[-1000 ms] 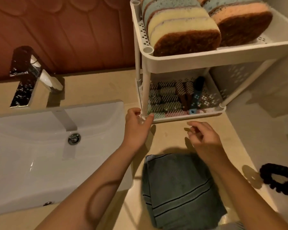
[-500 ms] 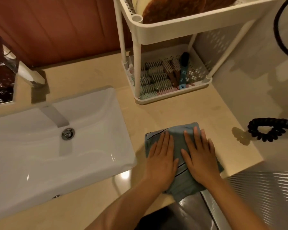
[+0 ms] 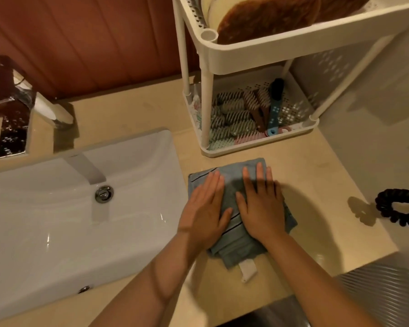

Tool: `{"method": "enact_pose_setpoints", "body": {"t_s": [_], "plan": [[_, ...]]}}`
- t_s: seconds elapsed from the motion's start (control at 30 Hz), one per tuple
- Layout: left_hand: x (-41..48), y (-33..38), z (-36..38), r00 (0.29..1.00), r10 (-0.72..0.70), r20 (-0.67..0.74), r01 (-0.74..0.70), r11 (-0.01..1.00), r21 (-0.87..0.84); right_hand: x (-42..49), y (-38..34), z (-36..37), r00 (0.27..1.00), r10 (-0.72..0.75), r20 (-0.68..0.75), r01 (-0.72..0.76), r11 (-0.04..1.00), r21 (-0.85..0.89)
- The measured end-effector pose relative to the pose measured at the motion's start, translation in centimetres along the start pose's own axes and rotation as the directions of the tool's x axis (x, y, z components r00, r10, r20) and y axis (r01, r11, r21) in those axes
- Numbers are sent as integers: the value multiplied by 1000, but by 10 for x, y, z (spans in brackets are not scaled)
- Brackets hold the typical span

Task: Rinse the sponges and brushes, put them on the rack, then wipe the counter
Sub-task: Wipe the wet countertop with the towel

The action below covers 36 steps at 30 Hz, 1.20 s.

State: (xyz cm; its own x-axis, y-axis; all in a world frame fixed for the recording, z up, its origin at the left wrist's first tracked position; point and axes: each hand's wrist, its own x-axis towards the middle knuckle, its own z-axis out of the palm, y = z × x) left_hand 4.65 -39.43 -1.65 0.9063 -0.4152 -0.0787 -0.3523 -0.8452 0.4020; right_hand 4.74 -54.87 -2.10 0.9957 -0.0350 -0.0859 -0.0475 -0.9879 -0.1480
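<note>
At the back left corner of the counter (image 3: 316, 166) the tap (image 3: 21, 107) reaches over the sink (image 3: 45, 244), which fills the counter's left side. Just right of the sink's rim, toward the front edge, the left hand (image 3: 206, 208) lies palm down on the folded blue cloth (image 3: 236, 246). Its fingers are straight and together, pressing and gripping nothing. The right hand (image 3: 260, 208) lies the same way on the cloth's right half, with the two thumbs nearly meeting. Under the wrists the cloth is bunched, and a white label (image 3: 247, 270) pokes out toward the front edge.

I judge that wiping is the step in hand: the brushes (image 3: 234, 114) lie in the lower tray of the rack (image 3: 269, 50) at the back edge, and the sponges (image 3: 269, 17) stand on its upper shelf.

With flat palms alone, the hands may slide over the cloth instead of carrying it, and the loose fold could unroll. A push toward the back edge would meet the rack's lower rim just past the fingertips and could shove the light rack. A stroke leftward could drop a corner of the cloth into the sink. A stroke rightward could sweep the black coiled loop (image 3: 399, 208) off the right edge
</note>
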Motion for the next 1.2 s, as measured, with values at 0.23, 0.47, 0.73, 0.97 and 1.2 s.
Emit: {"method": "enact_pose_setpoints", "body": {"t_s": [0.23,0.47,0.73,0.97,1.2], "plan": [[28,-20,-9,1000,-5,19,4,996,91,33,-7,5,995,-38,-90,37,999,-18],[24,-12,-8,998,-39,40,35,993,112,29,-6,2,997,-48,-63,54,993,104],[-22,19,6,991,-106,84,99,991,89,-22,8,7,997,-76,-23,77,993,86],[-81,44,20,996,-84,19,83,996,11,-90,8,5,998,-47,42,43,995,90],[-128,43,25,998,-69,-6,70,997,44,-132,-9,17,999,-41,-2,41,997,61]]}}
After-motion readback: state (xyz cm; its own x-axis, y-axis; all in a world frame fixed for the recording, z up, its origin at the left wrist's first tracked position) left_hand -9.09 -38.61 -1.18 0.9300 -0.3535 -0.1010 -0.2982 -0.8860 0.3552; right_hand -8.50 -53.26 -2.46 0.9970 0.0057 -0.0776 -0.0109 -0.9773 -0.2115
